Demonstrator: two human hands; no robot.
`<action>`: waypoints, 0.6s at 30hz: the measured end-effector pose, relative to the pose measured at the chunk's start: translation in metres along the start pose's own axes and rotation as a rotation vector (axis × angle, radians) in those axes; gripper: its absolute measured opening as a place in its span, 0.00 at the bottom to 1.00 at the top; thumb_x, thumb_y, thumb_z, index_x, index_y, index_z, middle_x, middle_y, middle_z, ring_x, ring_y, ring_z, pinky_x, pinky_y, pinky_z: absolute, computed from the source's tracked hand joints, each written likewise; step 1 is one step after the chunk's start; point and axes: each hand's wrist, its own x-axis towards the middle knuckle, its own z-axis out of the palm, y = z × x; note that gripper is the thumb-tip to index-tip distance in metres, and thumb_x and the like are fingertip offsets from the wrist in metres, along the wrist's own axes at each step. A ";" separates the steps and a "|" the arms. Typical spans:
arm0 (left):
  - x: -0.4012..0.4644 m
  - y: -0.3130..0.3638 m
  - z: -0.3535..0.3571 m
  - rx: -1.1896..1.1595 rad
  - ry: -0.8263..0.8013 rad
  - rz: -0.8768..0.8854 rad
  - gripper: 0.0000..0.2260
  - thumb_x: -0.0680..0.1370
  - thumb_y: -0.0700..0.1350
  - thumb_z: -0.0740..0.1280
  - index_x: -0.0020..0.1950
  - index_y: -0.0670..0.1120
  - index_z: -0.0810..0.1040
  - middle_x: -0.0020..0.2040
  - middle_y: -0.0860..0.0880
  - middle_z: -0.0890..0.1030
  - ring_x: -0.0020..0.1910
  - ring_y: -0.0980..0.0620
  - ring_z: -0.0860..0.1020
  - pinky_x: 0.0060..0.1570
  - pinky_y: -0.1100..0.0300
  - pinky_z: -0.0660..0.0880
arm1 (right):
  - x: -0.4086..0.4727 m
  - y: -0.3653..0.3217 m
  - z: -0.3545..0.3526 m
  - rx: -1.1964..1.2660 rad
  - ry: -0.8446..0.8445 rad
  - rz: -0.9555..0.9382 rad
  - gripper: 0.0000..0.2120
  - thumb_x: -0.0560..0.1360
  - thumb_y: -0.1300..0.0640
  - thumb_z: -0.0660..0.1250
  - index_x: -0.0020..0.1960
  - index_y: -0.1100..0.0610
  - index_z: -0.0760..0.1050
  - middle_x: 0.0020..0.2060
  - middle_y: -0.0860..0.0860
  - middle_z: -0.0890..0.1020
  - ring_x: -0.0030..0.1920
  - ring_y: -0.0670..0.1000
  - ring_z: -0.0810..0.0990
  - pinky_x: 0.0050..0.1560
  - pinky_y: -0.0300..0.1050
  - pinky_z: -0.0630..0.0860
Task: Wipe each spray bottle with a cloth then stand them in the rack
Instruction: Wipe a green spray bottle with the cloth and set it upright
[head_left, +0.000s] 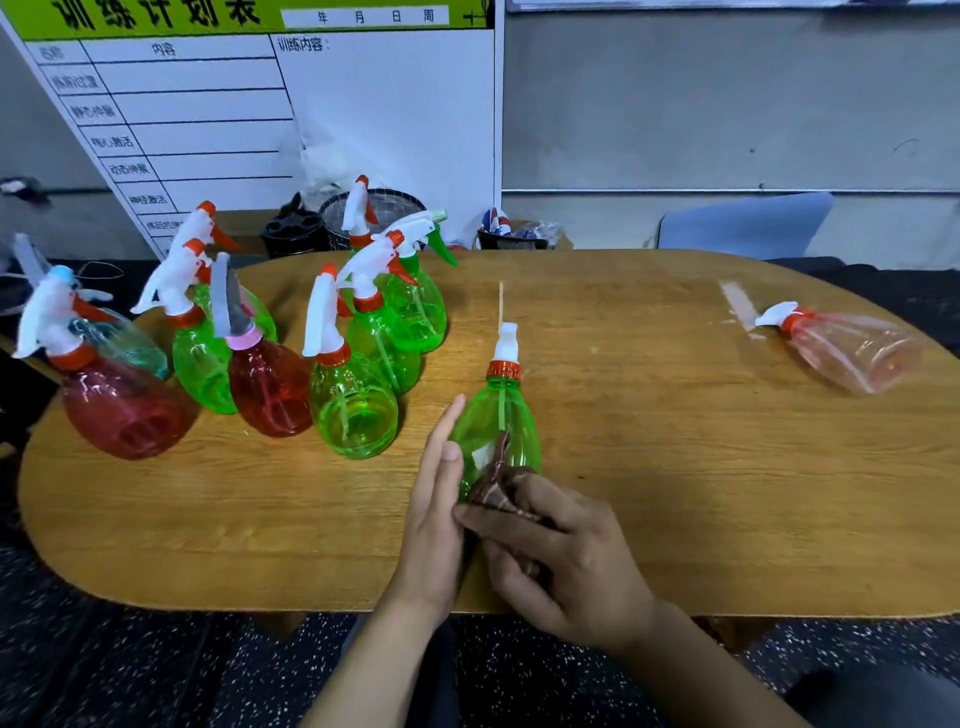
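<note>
hands: left hand (434, 512) flat on green bottle (498, 431) | right hand (561, 556) grips cloth (498, 488)

We see a wooden desk (649, 467) on a speckled floor (130, 665), a printed whiteboard (363, 104) leaning behind it, and a blue chair (743, 223) against the wall.

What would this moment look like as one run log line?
step: wiping | left hand: straight fingers steady green bottle | right hand: grips brown cloth on bottle | pink bottle: lying, right
</note>
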 end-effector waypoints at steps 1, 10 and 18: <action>-0.001 -0.001 0.000 0.016 0.006 0.007 0.20 0.85 0.58 0.59 0.78 0.64 0.72 0.78 0.47 0.75 0.77 0.44 0.74 0.78 0.36 0.66 | 0.002 0.000 -0.002 0.027 0.038 0.016 0.15 0.79 0.59 0.70 0.65 0.55 0.84 0.48 0.51 0.78 0.45 0.45 0.78 0.44 0.41 0.76; -0.004 -0.004 0.003 0.227 -0.032 0.077 0.21 0.85 0.61 0.57 0.78 0.61 0.71 0.74 0.72 0.73 0.76 0.70 0.66 0.67 0.76 0.65 | 0.038 0.018 -0.007 0.015 0.196 0.417 0.15 0.85 0.51 0.62 0.67 0.50 0.81 0.43 0.45 0.72 0.40 0.46 0.76 0.38 0.39 0.71; -0.001 0.003 -0.001 0.044 0.039 0.010 0.19 0.87 0.57 0.57 0.78 0.61 0.73 0.76 0.48 0.78 0.75 0.45 0.76 0.78 0.39 0.68 | 0.000 -0.003 0.006 0.021 0.021 0.046 0.15 0.81 0.56 0.68 0.67 0.54 0.83 0.51 0.53 0.78 0.47 0.50 0.80 0.43 0.46 0.79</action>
